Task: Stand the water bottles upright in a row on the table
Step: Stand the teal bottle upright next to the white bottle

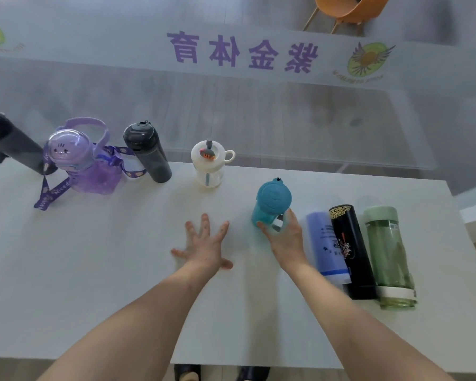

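Teal bottle held upright by right hand, grip wrapped low; left hand spread on bench. Best set beside white bottle, frame centre.

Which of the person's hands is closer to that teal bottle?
The right hand: its fingers reach the lower side of the teal bottle. The left hand lies spread flat on the table, off to the bottle's left, not touching it.

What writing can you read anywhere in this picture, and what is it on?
"紫金体育": mirrored purple characters on the glass partition.
"Nice": purple strap of the purple bottle.
Logo lettering on the glass: blurred.
Print on the blue bottle and black bottle: unreadable.
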A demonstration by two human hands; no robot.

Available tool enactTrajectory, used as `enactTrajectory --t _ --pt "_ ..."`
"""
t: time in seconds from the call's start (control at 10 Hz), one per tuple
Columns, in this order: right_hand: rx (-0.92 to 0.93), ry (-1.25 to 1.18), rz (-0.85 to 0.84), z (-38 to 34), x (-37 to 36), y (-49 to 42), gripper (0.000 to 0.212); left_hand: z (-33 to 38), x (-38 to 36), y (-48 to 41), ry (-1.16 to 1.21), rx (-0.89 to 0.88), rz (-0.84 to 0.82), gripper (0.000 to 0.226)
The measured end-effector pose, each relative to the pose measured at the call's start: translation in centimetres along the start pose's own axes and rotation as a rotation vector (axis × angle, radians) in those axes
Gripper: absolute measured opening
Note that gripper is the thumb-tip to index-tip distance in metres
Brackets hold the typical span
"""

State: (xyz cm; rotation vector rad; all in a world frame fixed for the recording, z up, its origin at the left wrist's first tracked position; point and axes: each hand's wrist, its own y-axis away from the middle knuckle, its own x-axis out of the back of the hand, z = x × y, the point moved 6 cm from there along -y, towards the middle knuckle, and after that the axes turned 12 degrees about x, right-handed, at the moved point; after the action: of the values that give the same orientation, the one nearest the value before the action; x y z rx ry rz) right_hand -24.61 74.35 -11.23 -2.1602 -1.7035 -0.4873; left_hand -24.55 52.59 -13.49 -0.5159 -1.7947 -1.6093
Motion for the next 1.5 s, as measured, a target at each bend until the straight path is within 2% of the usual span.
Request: enactTrajectory --t 0.2,0.9,1.5 --pt "0.049 -0.036 -0.044 -0.9 -0.5 -4.0 0.038 0.1 0.2 0.0 0.009 0.015 -0.019 0.119" --pt "0.109 0.008 -0.124 -1.5 -1.7 -11.2 0.046 0.0 -0.2 -0.1 0.012 0.023 -0.017 0.119" --pt "0.121 0.051 -0.172 -1.4 -1.3 -11.5 0.045 -0.1 -0.4 -0.5 0.024 0.03 -0.021 0.119"
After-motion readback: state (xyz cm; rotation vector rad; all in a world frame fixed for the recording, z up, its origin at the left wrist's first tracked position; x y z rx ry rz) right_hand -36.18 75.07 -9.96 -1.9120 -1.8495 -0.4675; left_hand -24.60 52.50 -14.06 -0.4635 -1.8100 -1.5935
